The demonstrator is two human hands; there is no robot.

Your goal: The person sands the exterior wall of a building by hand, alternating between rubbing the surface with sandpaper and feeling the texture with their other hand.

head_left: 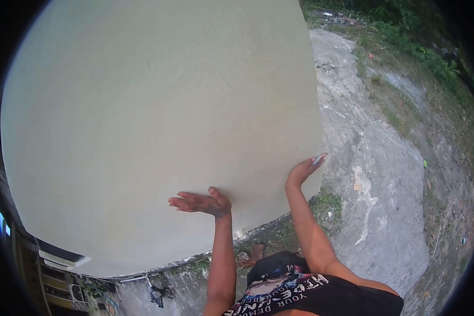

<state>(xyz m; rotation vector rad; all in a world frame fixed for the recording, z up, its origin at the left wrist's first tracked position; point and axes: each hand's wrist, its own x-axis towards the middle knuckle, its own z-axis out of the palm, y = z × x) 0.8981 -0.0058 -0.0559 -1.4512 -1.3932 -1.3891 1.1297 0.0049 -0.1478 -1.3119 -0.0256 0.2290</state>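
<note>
A large pale greenish-grey wall takes up most of the view. My left hand is turned sideways close against its lower part, fingers stretched to the left and thumb apart, with nothing in it. Dark smudges show on the heel of that hand. At the wall's right edge, my right hand is bent at the wrist with its fingers pointing right. It pinches a small, flat, whitish piece, whose kind I cannot tell.
Rough concrete ground runs along the right, bordered by grass and bushes. A short white pipe end sticks out at the wall's base. A window opening lies at lower left, and a brick-like block is near my body.
</note>
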